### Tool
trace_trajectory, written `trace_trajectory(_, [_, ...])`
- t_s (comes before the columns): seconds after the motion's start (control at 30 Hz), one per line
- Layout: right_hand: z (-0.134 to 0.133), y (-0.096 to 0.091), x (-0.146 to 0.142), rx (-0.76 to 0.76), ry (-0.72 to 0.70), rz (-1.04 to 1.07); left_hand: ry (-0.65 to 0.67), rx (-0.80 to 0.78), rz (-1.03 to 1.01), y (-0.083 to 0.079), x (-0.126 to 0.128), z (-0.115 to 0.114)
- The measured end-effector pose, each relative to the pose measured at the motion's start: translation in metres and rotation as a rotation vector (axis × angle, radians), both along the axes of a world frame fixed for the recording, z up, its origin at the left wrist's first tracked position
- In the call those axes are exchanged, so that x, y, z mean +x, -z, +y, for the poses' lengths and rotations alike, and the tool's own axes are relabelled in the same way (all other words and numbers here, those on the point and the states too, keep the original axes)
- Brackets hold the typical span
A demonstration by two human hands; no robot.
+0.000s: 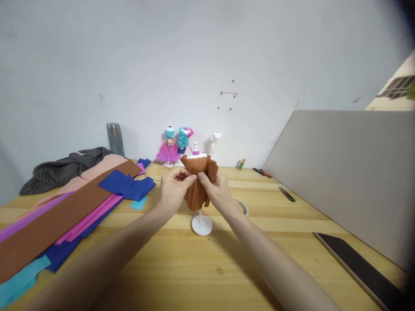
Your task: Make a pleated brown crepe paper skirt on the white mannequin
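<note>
A small white dress form (202,225) on a round base stands in front of me, tipped slightly. Brown crepe paper (195,196) wraps its body in folds, and a pink band (196,152) circles its neck. My left hand (175,188) pinches the paper at the front, thumb and fingers together. From the other side my right hand (216,188) grips the same paper, its thumb pressed on the front near the left thumb. Loose paper edges stick out above the right hand. The fingers behind the form are hidden.
Strips of colored crepe paper (65,211) and a striped cloth (66,170) lie at left, near a bottle (115,139). Dressed forms (168,149) stand by the wall. At right are a tape roll (241,207), a cutter (287,194), a dark tablet-like slab (356,268) and a grey panel (350,172).
</note>
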State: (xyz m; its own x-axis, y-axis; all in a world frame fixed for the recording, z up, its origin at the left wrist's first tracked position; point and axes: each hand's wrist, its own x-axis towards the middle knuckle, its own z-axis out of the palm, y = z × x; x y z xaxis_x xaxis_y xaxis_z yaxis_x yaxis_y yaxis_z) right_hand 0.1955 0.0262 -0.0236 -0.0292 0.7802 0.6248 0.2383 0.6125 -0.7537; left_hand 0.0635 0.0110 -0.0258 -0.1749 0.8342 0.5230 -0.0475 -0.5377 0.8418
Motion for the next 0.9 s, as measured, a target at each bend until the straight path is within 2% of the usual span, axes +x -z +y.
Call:
trace_trajectory(0.13, [0.000,-0.002,-0.001,-0.032,0.006,0.049,0.007,0.083,0.097,0.004,0.000,-0.001])
trace_trajectory(0.23, [0.000,-0.001,-0.001,-0.047,0.009,0.069,-0.059,0.131,0.190,0.005,-0.002,-0.001])
trace_trajectory(0.37, [0.002,0.001,-0.001,-0.054,-0.022,0.083,-0.114,0.126,0.200,0.006,-0.005,0.004])
trace_trajectory(0.47, [0.003,0.002,0.000,-0.068,-0.105,0.098,-0.062,0.122,0.165,0.007,-0.006,0.007])
trace_trajectory(0.6, [0.008,0.004,0.002,-0.102,-0.260,0.124,0.071,0.068,0.068,0.012,-0.002,0.008])
trace_trajectory(0.73, [0.012,0.006,0.004,-0.099,-0.259,0.143,0.118,0.055,0.022,0.016,0.003,0.009])
trace_trajectory(0.9, [0.012,0.005,0.006,-0.096,-0.274,0.125,0.149,0.019,-0.013,0.014,0.006,0.009])
